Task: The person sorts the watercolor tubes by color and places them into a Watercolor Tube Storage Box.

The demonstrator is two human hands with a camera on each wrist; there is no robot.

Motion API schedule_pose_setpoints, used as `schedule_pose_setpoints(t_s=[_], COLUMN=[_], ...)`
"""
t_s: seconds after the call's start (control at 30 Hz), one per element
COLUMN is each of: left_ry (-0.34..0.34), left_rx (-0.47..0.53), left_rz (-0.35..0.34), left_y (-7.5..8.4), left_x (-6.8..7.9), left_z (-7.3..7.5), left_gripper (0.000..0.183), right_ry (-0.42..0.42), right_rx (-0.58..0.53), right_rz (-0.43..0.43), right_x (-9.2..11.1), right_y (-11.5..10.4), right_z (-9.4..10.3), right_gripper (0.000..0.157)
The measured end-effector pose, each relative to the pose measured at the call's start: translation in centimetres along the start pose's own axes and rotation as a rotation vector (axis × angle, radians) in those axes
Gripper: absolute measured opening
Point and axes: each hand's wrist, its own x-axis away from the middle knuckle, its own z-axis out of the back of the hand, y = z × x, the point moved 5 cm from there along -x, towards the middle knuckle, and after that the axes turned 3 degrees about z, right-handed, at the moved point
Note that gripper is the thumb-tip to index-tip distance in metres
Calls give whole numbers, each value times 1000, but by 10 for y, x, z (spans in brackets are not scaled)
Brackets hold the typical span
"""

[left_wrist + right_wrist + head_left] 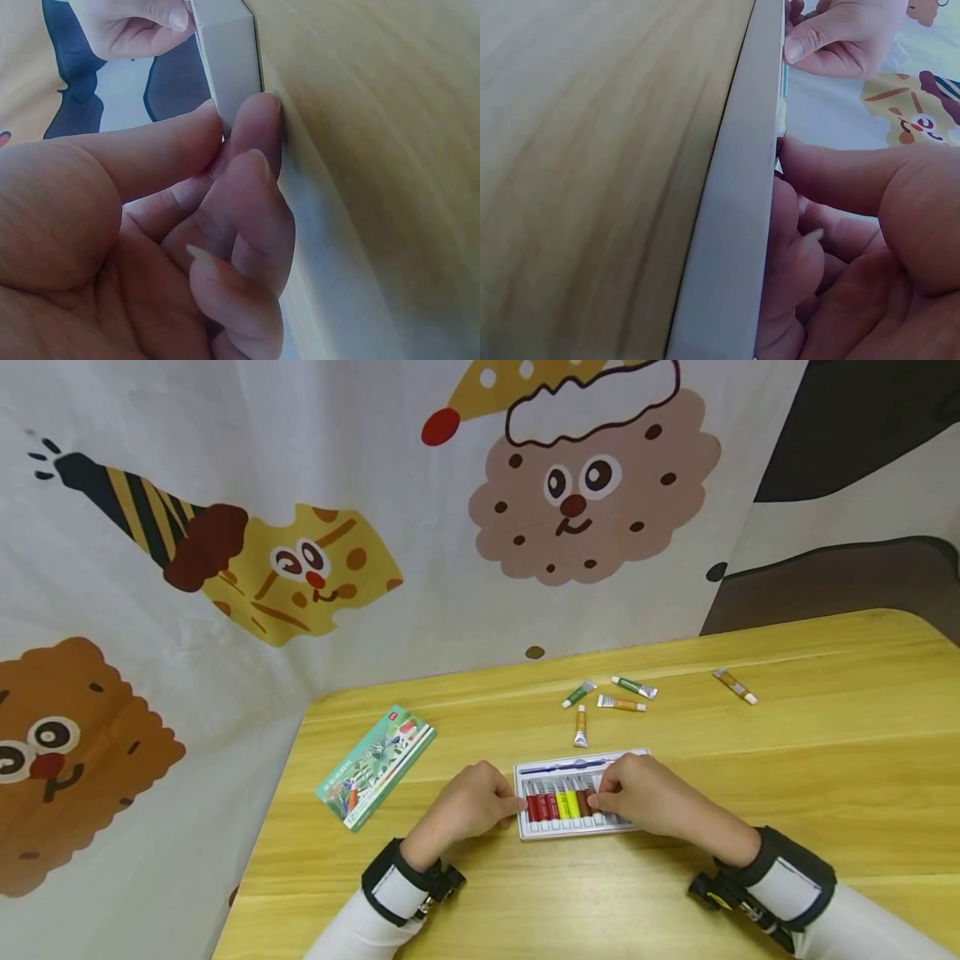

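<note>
A shallow white tray (577,834) lies on the table, holding a row of paint tubes in red (542,807), yellow (567,805) and brown (583,803). Along its far side is a slim blue paintbrush (555,768). My left hand (472,800) pinches the tray's left edge, thumb on the rim and fingers against the side wall (231,67). Over the right part of the tray, my right hand (656,793) pinches a brown paint tube at the end of the row; its palm hides the tray's right end.
Beyond the tray lie loose tubes: two green (579,694) (634,687), two ochre (622,703) (581,727), and a brownish one (735,686) farther right. A green illustrated box (378,768) lies at the left. A cartoon-printed cloth (420,627) hangs behind the wooden table (825,735).
</note>
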Motion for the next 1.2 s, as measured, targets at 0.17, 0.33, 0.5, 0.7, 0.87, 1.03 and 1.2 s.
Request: schedule_pose_setpoints(t_s=[0.17,0.33,0.5,0.7,0.87,1.03,1.2], left_ry=[-6,-5,-8,-6,-3,-1,0], left_rx=[1,0,1,-8,-11,-6,-3], left_rz=[-3,-9,-9,-4,-2,-6,-12], left_y=[0,1,0,-1,-2,-1,-1], left_x=[0,-1,0,-2,-2,-1,0], left_z=[0,0,0,-1,0,0,-1], left_gripper=[41,42,42,42,43,42,41], right_ry=[-19,-32,-32,-15,2,19,25], right_rx=[-21,-30,-5,4,15,24,37], right_rz=[14,40,62,58,25,8,-2], right_x=[1,2,3,2,2,2,3], right_y=[-2,-2,-1,-1,-1,0,-1], right_z=[2,4,0,-1,-1,-2,-2], right_gripper=[30,27,25,26,28,31,33])
